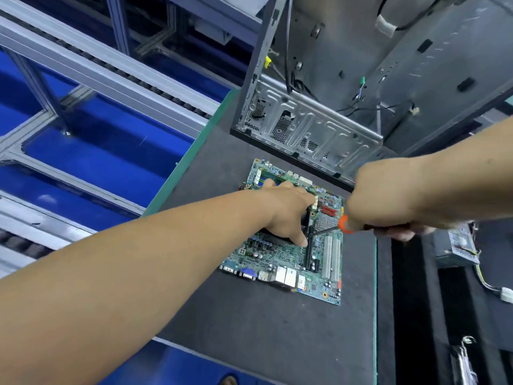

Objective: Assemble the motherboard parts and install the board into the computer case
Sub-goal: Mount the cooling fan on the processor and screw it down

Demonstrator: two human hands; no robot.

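A green motherboard (280,259) lies flat on the dark mat (249,323), its port block facing me. My left hand (286,215) rests spread over the board's middle, covering the dark part beneath it, thumb beside the long black slot. My right hand (388,195) grips a screwdriver (344,225) with an orange collar and dark handle; its thin shaft points left and down to the board next to my left thumb. The open metal computer case (313,129) stands just behind the board, with loose cables hanging inside.
The mat's green edge (177,173) runs along the left, beyond it an aluminium frame rail (97,70) over blue flooring. A power supply unit (455,245) with trailing wires sits on the right, past a dark gap in the bench.
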